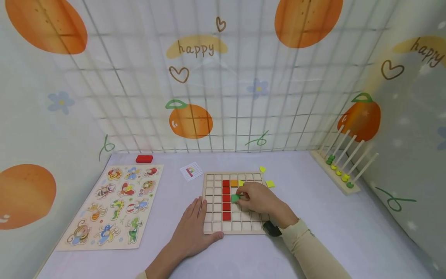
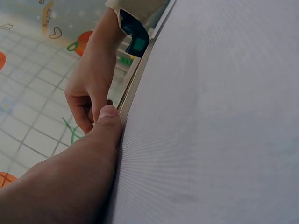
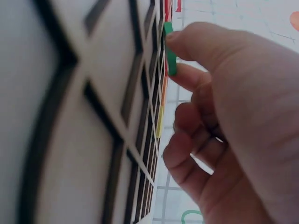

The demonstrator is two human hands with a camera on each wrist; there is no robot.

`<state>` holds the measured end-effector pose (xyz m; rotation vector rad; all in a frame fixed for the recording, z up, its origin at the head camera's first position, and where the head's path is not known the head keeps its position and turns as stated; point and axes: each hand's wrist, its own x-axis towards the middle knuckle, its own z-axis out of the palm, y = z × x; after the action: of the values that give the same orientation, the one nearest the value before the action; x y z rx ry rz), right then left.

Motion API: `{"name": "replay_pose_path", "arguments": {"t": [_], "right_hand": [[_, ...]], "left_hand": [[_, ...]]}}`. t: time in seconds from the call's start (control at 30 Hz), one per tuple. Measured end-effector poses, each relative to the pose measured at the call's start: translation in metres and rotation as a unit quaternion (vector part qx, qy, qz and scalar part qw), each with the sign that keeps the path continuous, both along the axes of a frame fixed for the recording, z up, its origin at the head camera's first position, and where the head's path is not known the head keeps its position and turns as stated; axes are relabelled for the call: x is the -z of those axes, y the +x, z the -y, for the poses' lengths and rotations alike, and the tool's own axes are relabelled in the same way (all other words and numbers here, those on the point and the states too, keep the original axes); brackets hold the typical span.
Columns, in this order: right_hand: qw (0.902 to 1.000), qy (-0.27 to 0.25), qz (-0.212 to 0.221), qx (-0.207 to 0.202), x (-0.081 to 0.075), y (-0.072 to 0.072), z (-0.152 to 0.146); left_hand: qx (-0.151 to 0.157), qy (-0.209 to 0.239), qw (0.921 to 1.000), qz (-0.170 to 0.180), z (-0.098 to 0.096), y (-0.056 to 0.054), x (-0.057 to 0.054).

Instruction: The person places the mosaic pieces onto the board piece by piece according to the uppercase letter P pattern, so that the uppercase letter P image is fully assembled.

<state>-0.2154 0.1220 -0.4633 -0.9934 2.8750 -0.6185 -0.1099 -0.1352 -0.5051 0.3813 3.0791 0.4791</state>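
A wooden grid board lies in the middle of the table. One of its columns holds several red square tiles, with an orange tile and a partly covered yellow tile along the row at the top. My right hand pinches a green square tile between thumb and forefinger, close over the grid just right of the red column. At the board's left edge rests my left hand, fingers extended along the side and thumb at the front edge.
Behind the board lie a small pattern card and, at its right, loose yellow pieces. An insect puzzle board covers the left side, with a red block behind it. A wooden peg rack with beads stands back right.
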Motion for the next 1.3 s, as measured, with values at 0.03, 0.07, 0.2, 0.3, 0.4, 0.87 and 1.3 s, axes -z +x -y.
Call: {"name": "replay_pose_path", "arguments": {"t": [0.03, 0.07, 0.2, 0.3, 0.4, 0.87, 1.3], "right_hand": [[1.0, -0.001, 0.001, 0.0, 0.0006, -0.0001, 0.0002], [1.0, 0.0, -0.001, 0.0, 0.0011, -0.0003, 0.0003], [1.0, -0.002, -0.006, -0.005, 0.0033, -0.0012, 0.0007], [1.0, -0.003, 0.0, -0.005, 0.0045, -0.0016, 0.0008], [0.9999, -0.004, 0.011, 0.003, 0.0047, -0.0025, 0.0016], [0.9994, -0.013, 0.027, 0.017, 0.0039, -0.0018, 0.0022], [0.9984, -0.018, 0.05, 0.02, 0.0051, -0.0023, 0.0023]], "left_hand": [[0.0, 0.0, 1.0, 0.001, -0.0002, 0.0001, 0.0], [-0.001, 0.0, 1.0, 0.001, -0.0004, 0.0002, 0.0001], [-0.001, -0.003, 1.0, -0.004, -0.0006, -0.0001, 0.0009], [0.0, -0.006, 1.0, -0.008, -0.0005, -0.0003, 0.0021], [0.0, -0.009, 0.9999, -0.01, 0.0001, -0.0009, 0.0021], [-0.001, -0.005, 1.0, 0.0, -0.0007, -0.0006, 0.0], [-0.003, -0.004, 1.0, -0.002, -0.0012, -0.0001, -0.0004]]}}
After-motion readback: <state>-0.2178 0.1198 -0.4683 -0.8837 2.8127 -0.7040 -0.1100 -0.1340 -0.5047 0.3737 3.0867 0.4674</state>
